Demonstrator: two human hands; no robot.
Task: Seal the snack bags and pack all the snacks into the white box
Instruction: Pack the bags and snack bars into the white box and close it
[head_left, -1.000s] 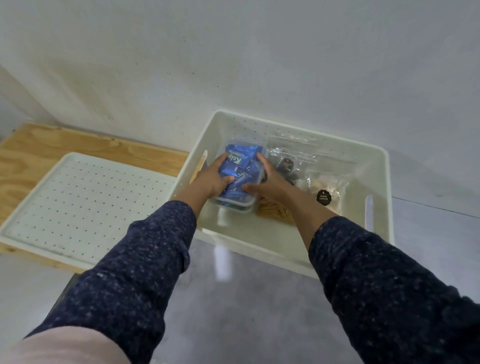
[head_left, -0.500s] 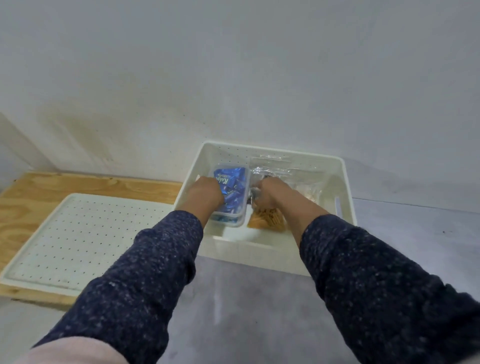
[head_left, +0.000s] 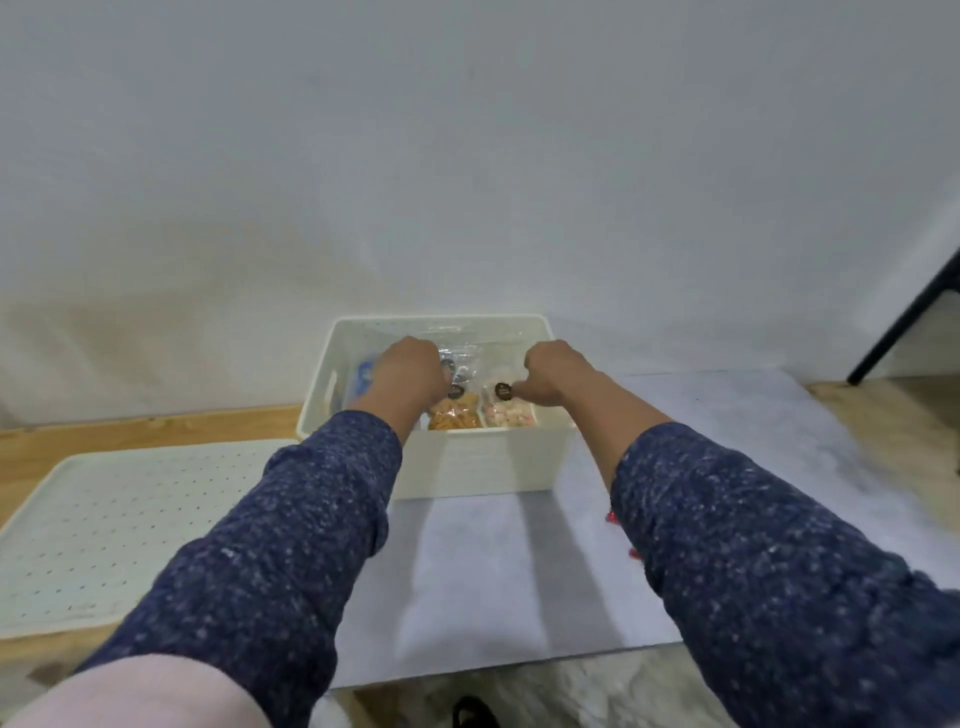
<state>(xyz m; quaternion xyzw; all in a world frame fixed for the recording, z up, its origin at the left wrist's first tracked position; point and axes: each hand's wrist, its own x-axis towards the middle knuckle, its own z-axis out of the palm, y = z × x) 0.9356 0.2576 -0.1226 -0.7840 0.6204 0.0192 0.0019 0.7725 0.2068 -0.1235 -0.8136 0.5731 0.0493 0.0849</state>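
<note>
The white box stands on a grey mat against the wall. Both my hands are inside it. My left hand curls down over the top of a clear bag of orange snacks. My right hand pinches the top of a clear bag of pink and white snacks beside its round black label. A third clear bag with dark snacks stands behind them. A container of blue packets sits at the box's left side, mostly hidden by my left hand.
The white perforated lid lies on the wooden surface left of the box. The grey mat extends to the right. A black leg slants at the far right. Small red bits show under my right sleeve.
Both hands left the blue-packet container and moved right onto the snack bags. The two front bags now stand side by side. The view has pulled back and tilted up.
</note>
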